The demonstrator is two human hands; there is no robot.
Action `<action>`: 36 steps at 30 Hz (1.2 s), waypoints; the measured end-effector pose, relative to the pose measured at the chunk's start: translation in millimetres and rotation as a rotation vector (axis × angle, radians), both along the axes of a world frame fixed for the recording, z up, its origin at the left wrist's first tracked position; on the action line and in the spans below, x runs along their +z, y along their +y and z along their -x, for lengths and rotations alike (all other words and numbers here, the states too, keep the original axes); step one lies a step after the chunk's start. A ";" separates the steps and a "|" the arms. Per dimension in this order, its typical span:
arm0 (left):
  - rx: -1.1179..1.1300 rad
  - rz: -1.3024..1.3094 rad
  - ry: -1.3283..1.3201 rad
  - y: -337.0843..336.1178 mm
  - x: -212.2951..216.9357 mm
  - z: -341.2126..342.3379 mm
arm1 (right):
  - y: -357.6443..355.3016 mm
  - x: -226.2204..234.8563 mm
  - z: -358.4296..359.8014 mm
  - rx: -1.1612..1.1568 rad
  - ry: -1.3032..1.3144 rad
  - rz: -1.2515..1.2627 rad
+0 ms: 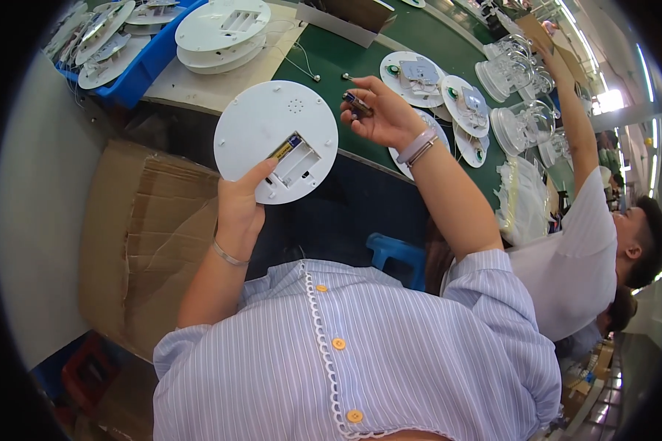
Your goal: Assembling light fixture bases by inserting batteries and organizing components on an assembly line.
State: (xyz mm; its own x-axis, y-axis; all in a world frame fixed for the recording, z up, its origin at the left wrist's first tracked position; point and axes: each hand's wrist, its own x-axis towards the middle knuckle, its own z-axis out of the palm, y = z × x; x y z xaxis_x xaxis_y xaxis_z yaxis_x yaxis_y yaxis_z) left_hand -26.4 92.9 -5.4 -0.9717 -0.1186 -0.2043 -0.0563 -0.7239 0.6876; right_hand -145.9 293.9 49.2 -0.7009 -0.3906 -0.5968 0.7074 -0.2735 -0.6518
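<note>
Battery going beside the white disc

Left hand [239,209] grips the round white disc [272,125] from below; right hand [382,114], just right of it, pinches a small battery [357,101] over the green table [346,51]

Bright even daylight, window glare upper right, strong fisheye bending, dark vignetted corners, sharp centre

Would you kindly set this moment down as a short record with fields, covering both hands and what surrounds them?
left hand: the left hand holds a round white disc by its lower edge, back side up
disc detail: open battery compartment with one battery seated
right hand: the right hand holds a loose battery above the green belt
nearby: stacked white discs; blue bin of parts; clear domed covers
other person: a co-worker's arm reaches over the belt at right
</note>
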 end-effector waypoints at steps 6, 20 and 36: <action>0.018 -0.026 -0.050 -2.5 -5.1 0.4 | 0.6 -5.8 -13.5 -0.021 0.046 0.205; 0.006 -0.071 -0.052 13.2 5.4 -5.8 | -32.0 15.4 -72.5 0.540 1.335 -0.712; -0.071 -0.024 0.011 9.5 7.6 -11.1 | -38.6 15.1 -94.0 0.429 1.565 -1.093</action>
State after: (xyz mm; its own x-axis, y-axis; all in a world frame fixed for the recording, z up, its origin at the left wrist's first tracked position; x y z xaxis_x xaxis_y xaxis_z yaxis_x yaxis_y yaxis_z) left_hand -15.3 102.3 2.2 -0.9797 -0.0445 -0.1956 -0.1006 -0.7344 0.6712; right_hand -51.8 255.3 64.2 -0.7411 -0.6055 0.2900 -0.6679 0.6210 -0.4101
